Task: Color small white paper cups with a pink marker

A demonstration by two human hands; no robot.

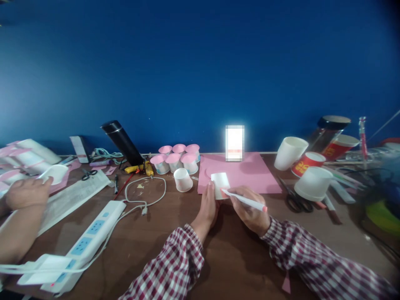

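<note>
My left hand [207, 205] is wrapped around the side of a white paper cup [220, 183], which is tilted near the front edge of a pink sheet [250, 173]. In my right hand [250, 212] is a white marker [248, 200] with a reddish tip and end. The tip is at the cup's side; whether it touches cannot be made out. Another white paper cup [183, 180] stands to the left, in front of several small cups with pink discs on top [175, 161].
A power strip [90, 237] and white cable lie at left, near a black flask [121, 141] and a person's hand [29, 193] on a white cup. Scissors [295, 199], cups and markers crowd the right. A bright, blurred rectangle [235, 143] stands at the wall.
</note>
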